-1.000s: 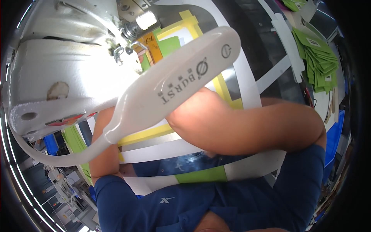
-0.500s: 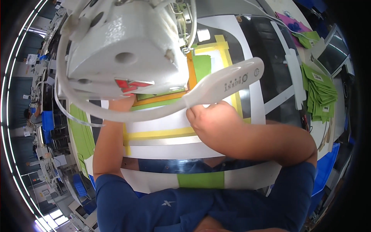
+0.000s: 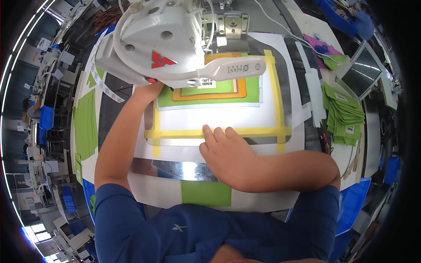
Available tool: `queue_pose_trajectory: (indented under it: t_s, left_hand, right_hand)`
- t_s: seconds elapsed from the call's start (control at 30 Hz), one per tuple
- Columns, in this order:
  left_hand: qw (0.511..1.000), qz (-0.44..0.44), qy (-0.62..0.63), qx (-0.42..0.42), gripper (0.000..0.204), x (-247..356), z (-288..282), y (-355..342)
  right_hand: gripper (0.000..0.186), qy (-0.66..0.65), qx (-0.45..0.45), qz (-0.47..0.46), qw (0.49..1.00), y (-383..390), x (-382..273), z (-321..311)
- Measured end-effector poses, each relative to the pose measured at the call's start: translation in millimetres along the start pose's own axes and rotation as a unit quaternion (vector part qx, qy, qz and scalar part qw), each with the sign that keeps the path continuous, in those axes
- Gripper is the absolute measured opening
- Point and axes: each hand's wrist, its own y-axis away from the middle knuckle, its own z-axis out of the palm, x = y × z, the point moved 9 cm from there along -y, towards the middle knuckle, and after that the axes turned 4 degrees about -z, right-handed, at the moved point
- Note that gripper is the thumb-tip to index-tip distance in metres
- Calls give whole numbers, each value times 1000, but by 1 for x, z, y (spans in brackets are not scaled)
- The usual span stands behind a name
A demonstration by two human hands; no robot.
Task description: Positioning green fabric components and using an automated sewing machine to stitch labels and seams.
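Note:
A white industrial sewing machine head (image 3: 153, 39) hangs over the work, with a grey-white lamp arm (image 3: 232, 69) reaching right from it. Beneath lies a green fabric piece (image 3: 210, 101) inside and around an orange template frame (image 3: 188, 97), with a smaller green piece bearing a white label at its middle. My left hand (image 3: 151, 90) reaches under the machine head at the frame's left side; its fingers are hidden. Near the front, my right hand (image 3: 228, 153) is open, its fingers stretched over the yellow tape (image 3: 175, 133) on a white sheet (image 3: 188, 118), holding nothing.
Green fabric pieces lie along the left (image 3: 85, 127). At the right a stack of labelled green pieces (image 3: 342, 114) sits near a tilted screen (image 3: 362, 70). A green strip (image 3: 206, 193) lies on the front edge. Blue bins (image 3: 357, 201) stand at the lower right.
My right hand has drawn back from beside the lamp arm toward the front tape, and its fingers have straightened. The view has shifted, showing more of the frame and green fabric.

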Motion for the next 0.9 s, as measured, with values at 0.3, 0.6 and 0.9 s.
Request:
queue_pose_trajectory:
  t_s: [0.3,0.6,0.9]
  left_hand:
    - [990,110,-89,19,41,24,35,12]
    - [995,56,31,73,31,30,4,32]
    - [965,-90,-240,59,42,-25,-112,120]
  right_hand:
    - [41,28,-76,28,996,4,3,6]
    - [40,8,-94,22,995,-3,2,15]
    - [51,-31,-74,42,996,-3,10,8]
